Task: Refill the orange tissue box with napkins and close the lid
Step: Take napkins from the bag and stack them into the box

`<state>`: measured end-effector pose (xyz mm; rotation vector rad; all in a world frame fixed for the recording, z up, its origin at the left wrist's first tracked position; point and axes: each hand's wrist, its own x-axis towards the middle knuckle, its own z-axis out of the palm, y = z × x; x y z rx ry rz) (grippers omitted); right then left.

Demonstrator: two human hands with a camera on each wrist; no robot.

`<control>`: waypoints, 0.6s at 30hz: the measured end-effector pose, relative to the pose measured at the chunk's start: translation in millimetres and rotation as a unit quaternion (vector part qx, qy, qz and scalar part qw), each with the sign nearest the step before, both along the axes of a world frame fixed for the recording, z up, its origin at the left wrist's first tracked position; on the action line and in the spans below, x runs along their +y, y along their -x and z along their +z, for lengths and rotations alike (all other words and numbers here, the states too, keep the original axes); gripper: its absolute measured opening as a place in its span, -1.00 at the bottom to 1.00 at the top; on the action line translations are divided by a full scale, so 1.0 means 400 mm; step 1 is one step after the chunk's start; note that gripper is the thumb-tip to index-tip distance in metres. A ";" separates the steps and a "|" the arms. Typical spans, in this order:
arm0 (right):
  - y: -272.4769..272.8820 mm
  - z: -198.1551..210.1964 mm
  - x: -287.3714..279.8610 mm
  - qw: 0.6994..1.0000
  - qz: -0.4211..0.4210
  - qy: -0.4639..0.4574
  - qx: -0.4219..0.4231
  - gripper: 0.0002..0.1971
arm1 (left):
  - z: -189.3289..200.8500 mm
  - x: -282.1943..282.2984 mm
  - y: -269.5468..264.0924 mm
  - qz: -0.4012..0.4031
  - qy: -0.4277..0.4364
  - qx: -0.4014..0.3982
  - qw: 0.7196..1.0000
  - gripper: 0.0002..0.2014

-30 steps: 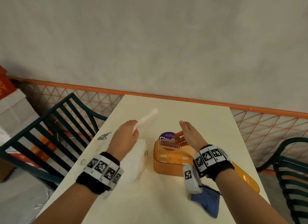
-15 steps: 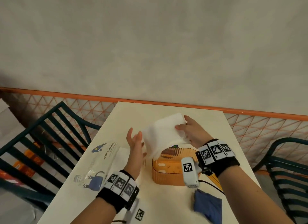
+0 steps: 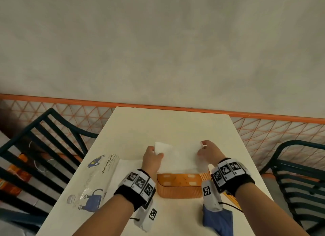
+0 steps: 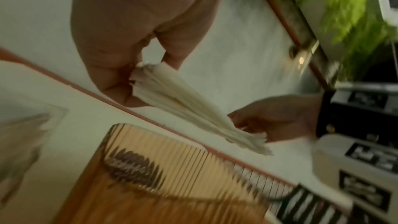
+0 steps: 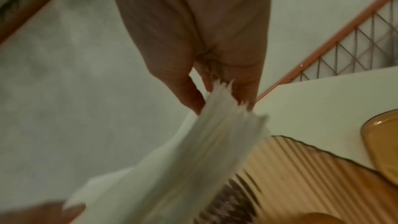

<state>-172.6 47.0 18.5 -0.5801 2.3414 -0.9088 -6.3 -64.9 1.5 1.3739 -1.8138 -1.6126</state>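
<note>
A stack of white napkins (image 3: 178,158) hangs just above the open orange tissue box (image 3: 178,185) in the middle of the table. My left hand (image 3: 153,156) pinches the stack's left end (image 4: 150,81). At the other end my right hand (image 3: 209,152) pinches it too (image 5: 224,94). The box (image 4: 172,176) is ribbed, translucent and open on top, with a dark label seen through its wall (image 5: 280,185). Its orange lid (image 5: 385,144) lies on the table to the right of the box, mostly behind my right wrist in the head view.
A clear plastic napkin wrapper (image 3: 98,179) with cat prints lies left of the box, more white napkins (image 3: 130,165) on it. A blue cloth (image 3: 218,220) sits at the near right edge. Dark slatted chairs (image 3: 38,158) flank the table (image 3: 168,123); an orange lattice rail runs behind.
The napkin stack passed from the left hand to both hands. It came down flat over the box, and the left hand, open half a second ago, now pinches its left end.
</note>
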 end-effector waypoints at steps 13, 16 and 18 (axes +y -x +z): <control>-0.030 -0.121 0.009 0.978 0.076 -0.159 0.114 -0.62 | -0.108 0.028 0.058 -0.226 0.222 -0.275 0.908 -0.22; -0.037 -0.124 -0.002 0.962 0.116 -0.207 0.136 -0.44 | -0.108 0.036 0.073 -0.251 0.227 -0.300 0.892 -0.20; -0.047 -0.125 0.001 0.949 0.147 -0.234 0.151 -0.31 | -0.111 0.049 0.078 -0.255 0.277 -0.312 0.873 -0.21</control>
